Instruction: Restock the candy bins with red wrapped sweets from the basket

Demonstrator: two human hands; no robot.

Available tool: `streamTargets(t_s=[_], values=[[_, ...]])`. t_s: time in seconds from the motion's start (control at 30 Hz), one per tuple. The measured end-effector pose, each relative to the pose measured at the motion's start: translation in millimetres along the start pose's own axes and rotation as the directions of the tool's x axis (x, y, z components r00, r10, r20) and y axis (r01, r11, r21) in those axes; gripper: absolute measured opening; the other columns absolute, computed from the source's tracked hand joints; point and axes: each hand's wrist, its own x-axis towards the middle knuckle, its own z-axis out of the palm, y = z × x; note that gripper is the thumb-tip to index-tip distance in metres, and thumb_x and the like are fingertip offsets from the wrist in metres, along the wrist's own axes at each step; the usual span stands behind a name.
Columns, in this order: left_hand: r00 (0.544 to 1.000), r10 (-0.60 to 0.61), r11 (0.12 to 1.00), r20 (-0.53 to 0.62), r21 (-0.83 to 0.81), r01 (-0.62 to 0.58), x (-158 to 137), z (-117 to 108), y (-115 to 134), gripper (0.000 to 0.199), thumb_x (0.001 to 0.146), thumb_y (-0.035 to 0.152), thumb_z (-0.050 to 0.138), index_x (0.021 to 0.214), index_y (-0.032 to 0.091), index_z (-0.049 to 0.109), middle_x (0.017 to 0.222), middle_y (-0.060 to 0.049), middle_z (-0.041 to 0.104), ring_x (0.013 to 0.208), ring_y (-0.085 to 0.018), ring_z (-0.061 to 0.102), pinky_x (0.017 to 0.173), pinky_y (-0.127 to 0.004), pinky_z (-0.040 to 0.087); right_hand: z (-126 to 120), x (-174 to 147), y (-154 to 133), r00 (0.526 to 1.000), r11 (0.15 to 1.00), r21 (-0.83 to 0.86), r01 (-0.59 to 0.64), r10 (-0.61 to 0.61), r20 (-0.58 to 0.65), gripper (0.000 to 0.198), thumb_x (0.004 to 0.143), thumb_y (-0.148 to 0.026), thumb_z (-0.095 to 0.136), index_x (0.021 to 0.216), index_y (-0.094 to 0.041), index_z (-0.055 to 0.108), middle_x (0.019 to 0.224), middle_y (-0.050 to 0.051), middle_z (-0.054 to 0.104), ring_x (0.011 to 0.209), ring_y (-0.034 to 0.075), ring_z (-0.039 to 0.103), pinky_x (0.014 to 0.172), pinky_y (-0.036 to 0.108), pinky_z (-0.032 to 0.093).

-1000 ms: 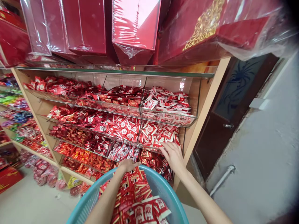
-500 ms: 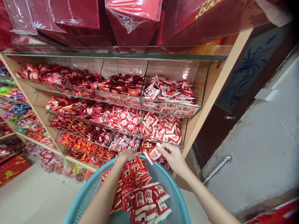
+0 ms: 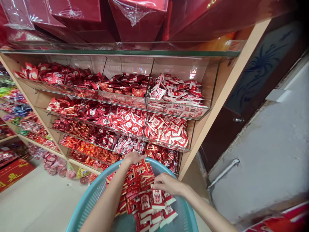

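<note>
A teal plastic basket (image 3: 83, 199) holds red and cream candy packets (image 3: 145, 201), laid in overlapping rows, and red-and-gold packets (image 3: 141, 169) towards the far side. My left hand (image 3: 133, 158) is closed on the basket's far rim; some of its fingers are hidden. Inside the basket, on the right, my right hand (image 3: 167, 183) pinches the top edge of a red and cream candy packet (image 3: 157, 197). That packet hangs just over, or lies upon, the packets beneath; I cannot tell which.
Glass-fronted shelves (image 3: 125, 108) of red candy packets rise behind the basket. Large red boxes (image 3: 79, 19) in clear wrap stand on top. To the right are a dark door (image 3: 241, 106), a grey wall (image 3: 272, 138) and a white pipe (image 3: 223, 174). Bagged candy (image 3: 54, 164) sits low at left.
My right hand has come down and nearer from the basket's far rim, bringing the candy packet over the other packets. My left hand stays at the rim.
</note>
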Motion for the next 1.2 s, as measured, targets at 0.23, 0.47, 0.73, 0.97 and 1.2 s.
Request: streamTargets(t_s=[0.23, 0.47, 0.73, 0.97, 1.2], values=[[1.0, -0.008, 1.0, 0.006, 0.011, 0.008, -1.1, -1.1, -2.4, 0.076, 0.074, 0.076, 0.024, 0.098, 0.019, 0.068, 0.107, -0.015, 0.062, 0.103, -0.031, 0.056, 0.088, -0.04, 0.042, 9.1, 0.3, -3.5, 0.972, 0.926, -0.375, -0.048, -0.043, -0.231, 0.028, 0.08, -0.047, 0.057, 0.076, -0.02, 0.063, 0.071, -0.001, 0.062, 0.074, 0.014, 0.053, 0.064, 0.023, 0.036], [1.0, -0.01, 1.0, 0.002, -0.004, 0.01, 2.6, 1.4, -5.3, 0.077, 0.073, 0.078, 0.025, 0.097, 0.019, 0.068, 0.104, -0.015, 0.063, 0.104, -0.033, 0.056, 0.089, -0.041, 0.042, 3.7, -11.1, -18.2, 0.934, 0.871, -0.487, -0.07, -0.114, -0.339, 0.032, 0.089, -0.046, 0.043, 0.08, -0.02, 0.058, 0.078, 0.002, 0.061, 0.085, 0.017, 0.054, 0.075, 0.028, 0.039], [0.999, -0.032, 0.999, 0.008, -0.011, 0.032, 9.8, 4.3, -3.6, 0.077, 0.071, 0.079, 0.027, 0.088, 0.016, 0.067, 0.104, -0.016, 0.063, 0.101, -0.033, 0.057, 0.086, -0.041, 0.044, -41.3, -23.0, -42.3, 0.814, 0.86, -0.51, -0.035, -0.272, -0.514, 0.027, 0.094, -0.032, 0.036, 0.088, -0.02, 0.059, 0.084, 0.003, 0.061, 0.081, 0.016, 0.051, 0.076, 0.03, 0.04], [1.0, -0.009, 1.0, 0.018, -0.013, 0.009, 9.0, 0.9, -0.2, 0.076, 0.071, 0.078, 0.027, 0.09, 0.016, 0.067, 0.107, -0.015, 0.062, 0.107, -0.033, 0.054, 0.086, -0.039, 0.043, -115.7, -11.2, -63.4, 0.648, 0.591, -0.601, -0.538, -0.166, -0.744, 0.023, 0.091, -0.019, 0.037, 0.103, -0.014, 0.056, 0.098, 0.014, 0.059, 0.089, 0.025, 0.057, 0.073, 0.034, 0.044], [1.0, -0.015, 1.0, 0.018, -0.019, 0.016, 7.2, -0.4, 0.3, 0.077, 0.071, 0.078, 0.026, 0.096, 0.018, 0.067, 0.11, -0.015, 0.061, 0.107, -0.033, 0.054, 0.089, -0.042, 0.042, -144.0, 4.6, -65.2, 0.614, 0.432, -0.49, -0.757, 0.215, -0.76, 0.029, 0.083, 0.001, 0.035, 0.092, -0.008, 0.061, 0.086, 0.018, 0.063, 0.083, 0.024, 0.065, 0.066, 0.028, 0.046]])
